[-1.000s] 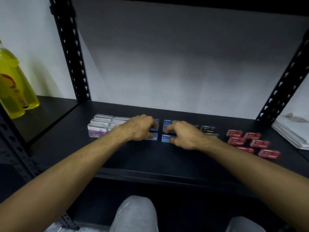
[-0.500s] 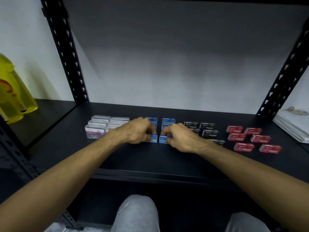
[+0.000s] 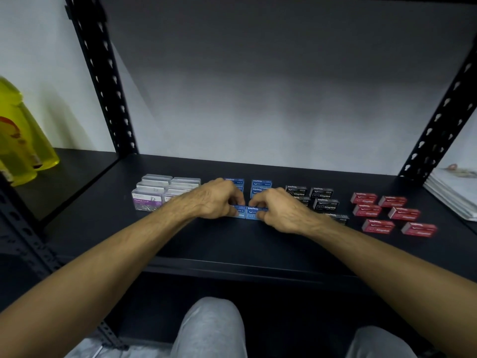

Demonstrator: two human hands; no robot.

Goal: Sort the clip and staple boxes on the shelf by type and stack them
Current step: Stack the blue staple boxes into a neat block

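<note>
Small boxes lie in groups on the black shelf point(image 3: 232, 244). Clear paper clip boxes point(image 3: 149, 198) with purple labels sit at the left. Blue staple boxes point(image 3: 260, 186) are in the middle, black staple boxes point(image 3: 322, 193) right of them, and red staple boxes point(image 3: 379, 226) at the far right. My left hand point(image 3: 219, 200) pinches the front left blue box point(image 3: 240, 211), which is mostly hidden under its fingers. My right hand point(image 3: 278, 210) pinches the front right blue box point(image 3: 254, 213). These two front boxes touch side by side.
A yellow plastic bottle point(image 3: 23, 140) stands on the neighbouring shelf at the left. White papers point(image 3: 451, 195) are stacked at the far right. Black perforated uprights point(image 3: 103, 73) frame the bay. My knees in grey trousers show below the shelf edge.
Both hands have drawn toward the shelf's front with the two front blue boxes, which moved together until they touch. The camera view has shifted slightly.
</note>
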